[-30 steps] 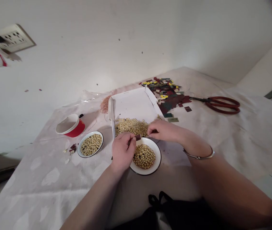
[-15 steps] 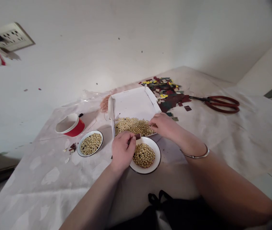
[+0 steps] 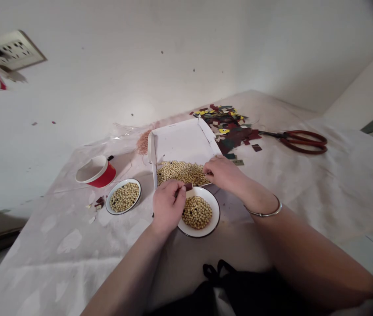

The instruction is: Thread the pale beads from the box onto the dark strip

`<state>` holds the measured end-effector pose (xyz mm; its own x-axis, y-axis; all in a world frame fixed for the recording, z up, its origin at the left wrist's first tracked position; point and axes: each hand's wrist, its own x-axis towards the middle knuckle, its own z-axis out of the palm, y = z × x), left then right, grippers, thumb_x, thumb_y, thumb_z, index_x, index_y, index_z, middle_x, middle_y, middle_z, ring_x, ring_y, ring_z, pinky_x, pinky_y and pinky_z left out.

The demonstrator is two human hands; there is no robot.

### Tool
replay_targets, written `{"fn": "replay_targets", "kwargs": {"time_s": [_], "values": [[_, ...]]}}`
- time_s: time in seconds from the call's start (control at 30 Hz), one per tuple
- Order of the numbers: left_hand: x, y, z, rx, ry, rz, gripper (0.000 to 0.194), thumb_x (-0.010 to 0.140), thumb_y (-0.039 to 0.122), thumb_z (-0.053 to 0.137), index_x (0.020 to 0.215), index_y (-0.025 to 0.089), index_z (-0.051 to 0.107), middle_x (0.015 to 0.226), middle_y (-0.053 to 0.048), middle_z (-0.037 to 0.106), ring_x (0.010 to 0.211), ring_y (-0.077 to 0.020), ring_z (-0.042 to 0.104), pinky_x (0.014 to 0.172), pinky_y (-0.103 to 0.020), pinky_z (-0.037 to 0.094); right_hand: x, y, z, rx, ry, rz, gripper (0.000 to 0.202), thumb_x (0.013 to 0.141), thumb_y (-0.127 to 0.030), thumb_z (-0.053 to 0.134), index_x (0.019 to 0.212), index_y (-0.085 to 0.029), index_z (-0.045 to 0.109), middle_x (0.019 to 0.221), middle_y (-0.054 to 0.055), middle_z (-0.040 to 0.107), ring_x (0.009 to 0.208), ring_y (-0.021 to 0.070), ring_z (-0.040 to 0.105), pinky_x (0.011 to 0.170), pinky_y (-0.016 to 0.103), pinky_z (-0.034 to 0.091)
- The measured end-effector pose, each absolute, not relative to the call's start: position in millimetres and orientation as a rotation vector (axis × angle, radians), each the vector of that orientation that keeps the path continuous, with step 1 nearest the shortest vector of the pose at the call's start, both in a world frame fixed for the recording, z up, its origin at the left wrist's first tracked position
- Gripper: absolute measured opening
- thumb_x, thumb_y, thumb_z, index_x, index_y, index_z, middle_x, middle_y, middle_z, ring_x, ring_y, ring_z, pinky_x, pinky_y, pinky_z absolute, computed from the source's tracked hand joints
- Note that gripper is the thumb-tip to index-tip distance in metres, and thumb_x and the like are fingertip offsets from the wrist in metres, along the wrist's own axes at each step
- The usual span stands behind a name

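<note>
My left hand [image 3: 169,204] is closed in a pinch on a small dark red card [image 3: 188,186], which juts out past the thumb above a bowl's rim. That white, dark-rimmed bowl [image 3: 215,213] contains many pale yellow round beads [image 3: 197,213], a few of them dark. My right hand [image 3: 222,172] has its fingers pinched together over the front right of a shallow white box [image 3: 183,142]. Whatever it grips is too small to make out. More pale beads [image 3: 183,170] cover the near part of the box floor. My left hand partly hides the box's front edge.
On the left stand a second bowl of beads [image 3: 124,196] and a red and white paper cup [image 3: 102,173]. A heap of coloured scraps [image 3: 229,131] lies behind the box, with large scissors [image 3: 301,141] to its right. Pinkish threads [image 3: 143,142] lie left of the box.
My right hand and wrist have shifted very slightly to the left over the box. My left hand keeps its pinch on the card, almost still.
</note>
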<state>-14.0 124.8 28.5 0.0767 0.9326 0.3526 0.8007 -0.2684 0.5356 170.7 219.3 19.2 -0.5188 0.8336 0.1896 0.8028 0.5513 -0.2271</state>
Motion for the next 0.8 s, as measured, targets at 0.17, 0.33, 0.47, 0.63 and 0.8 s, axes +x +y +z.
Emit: {"fn": "replay_targets", "kwargs": {"time_s": [0.17, 0.33, 0.47, 0.63, 0.8], "values": [[-13.5, 124.4, 29.0, 2.150, 1.752, 0.963, 0.018, 0.087, 0.024, 0.045, 0.081, 0.020, 0.061, 0.082, -0.003, 0.065, 0.083, -0.0186, 0.058, 0.075, -0.030, 0.044, 169.3, 219.4, 19.0, -1.358, -2.527, 0.168, 0.011, 0.075, -0.016, 0.060, 0.067, -0.019, 0.066, 0.073, 0.005, 0.065, 0.079, 0.0205, 0.053, 0.073, 0.031, 0.036], [-13.3, 124.2, 28.2, 2.153, 1.758, 0.969, 0.017, 0.087, 0.024, 0.046, 0.080, 0.019, 0.060, 0.081, -0.003, 0.064, 0.082, -0.0181, 0.057, 0.074, -0.030, 0.044, 168.4, 218.9, 18.6, -1.365, -2.513, 0.164, 0.010, 0.075, -0.017, 0.060, 0.068, -0.019, 0.067, 0.074, 0.006, 0.065, 0.079, 0.0207, 0.054, 0.071, 0.031, 0.035], [-13.8, 124.3, 28.2, 2.150, 1.752, 0.978, 0.017, 0.087, 0.024, 0.045, 0.079, 0.019, 0.060, 0.080, -0.003, 0.064, 0.081, -0.0179, 0.057, 0.074, -0.029, 0.043, 168.5, 217.9, 18.4, -1.360, -2.504, 0.173, 0.005, 0.074, -0.023, 0.063, 0.074, -0.022, 0.068, 0.077, 0.004, 0.067, 0.081, 0.0208, 0.055, 0.069, 0.031, 0.035], [-14.4, 125.1, 28.3, 2.159, 1.754, 0.968, 0.017, 0.087, 0.024, 0.045, 0.080, 0.020, 0.060, 0.081, -0.003, 0.065, 0.082, -0.0182, 0.058, 0.074, -0.030, 0.044, 167.7, 216.1, 21.6, -1.357, -2.512, 0.186, 0.008, 0.074, -0.020, 0.062, 0.069, -0.023, 0.068, 0.073, 0.002, 0.067, 0.077, 0.0193, 0.056, 0.066, 0.030, 0.035], [-14.1, 125.2, 28.0, 2.163, 1.761, 0.964, 0.017, 0.087, 0.024, 0.045, 0.080, 0.020, 0.061, 0.081, -0.003, 0.065, 0.082, -0.0186, 0.059, 0.074, -0.030, 0.044, 166.6, 216.1, 20.9, -1.375, -2.497, 0.182, 0.007, 0.073, -0.019, 0.063, 0.069, -0.023, 0.067, 0.074, 0.002, 0.067, 0.078, 0.0194, 0.057, 0.067, 0.030, 0.036]]}}
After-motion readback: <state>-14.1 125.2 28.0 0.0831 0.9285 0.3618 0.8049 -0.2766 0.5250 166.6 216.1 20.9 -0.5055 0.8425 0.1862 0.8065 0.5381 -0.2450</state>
